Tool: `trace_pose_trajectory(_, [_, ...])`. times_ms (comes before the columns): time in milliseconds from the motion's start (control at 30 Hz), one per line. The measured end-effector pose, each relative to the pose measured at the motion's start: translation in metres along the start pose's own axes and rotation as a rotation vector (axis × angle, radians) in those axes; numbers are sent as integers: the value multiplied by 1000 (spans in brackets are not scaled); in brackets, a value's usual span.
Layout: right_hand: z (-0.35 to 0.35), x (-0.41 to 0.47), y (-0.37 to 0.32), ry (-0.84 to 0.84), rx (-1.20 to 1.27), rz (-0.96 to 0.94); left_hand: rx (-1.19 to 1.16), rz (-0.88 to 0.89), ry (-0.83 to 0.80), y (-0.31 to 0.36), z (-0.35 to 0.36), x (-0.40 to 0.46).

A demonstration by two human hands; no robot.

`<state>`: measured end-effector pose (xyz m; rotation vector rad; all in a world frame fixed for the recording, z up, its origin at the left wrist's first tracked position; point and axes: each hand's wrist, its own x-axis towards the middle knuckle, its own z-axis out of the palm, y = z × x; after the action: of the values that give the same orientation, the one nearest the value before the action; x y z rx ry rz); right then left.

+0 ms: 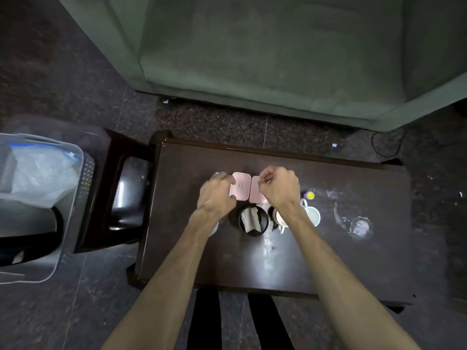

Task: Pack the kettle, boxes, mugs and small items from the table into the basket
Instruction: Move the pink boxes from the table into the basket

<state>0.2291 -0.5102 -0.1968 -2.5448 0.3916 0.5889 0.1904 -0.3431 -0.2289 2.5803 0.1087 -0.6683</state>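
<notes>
Two pink boxes lie side by side on the dark table point(328, 261). My left hand point(217, 195) curls around the left pink box point(241, 186), fingers on its left edge. My right hand point(279, 188) covers most of the right pink box point(255, 195), fingers bent over its top. Just in front of the boxes stands a black mug point(253, 221) with something white inside. A white mug point(312, 215) and a cream cup point(281, 218) sit partly under my right wrist. A small yellow and purple item point(309, 195) lies right of the boxes. The grey basket point(63, 236) at the left holds the kettle point(30, 223).
A clear plastic bag point(43, 178) lies in the basket above the kettle. A dark chair point(126, 193) stands between basket and table. A green sofa point(278, 51) fills the far side. White smears point(358, 226) mark the table's right part. A white rim point(214, 228) peeks from under my left wrist.
</notes>
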Motion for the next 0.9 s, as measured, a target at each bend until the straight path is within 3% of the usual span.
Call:
trace_pose_trajectory(233, [24,43,55,-228,-571,-339,375,87,-131,11,37,44])
trace_pose_trajectory(433, [44,59,67,-248,-723,-542,569,137,-196,15,58,62])
trace_pose_trajectory(700, [37,67,68,-176,-567,-597,238,107,-33,10,48,54])
trace_pose_trajectory(900, [0,48,-33,-202,-492,-664,51,-20,283,-26,-19,23])
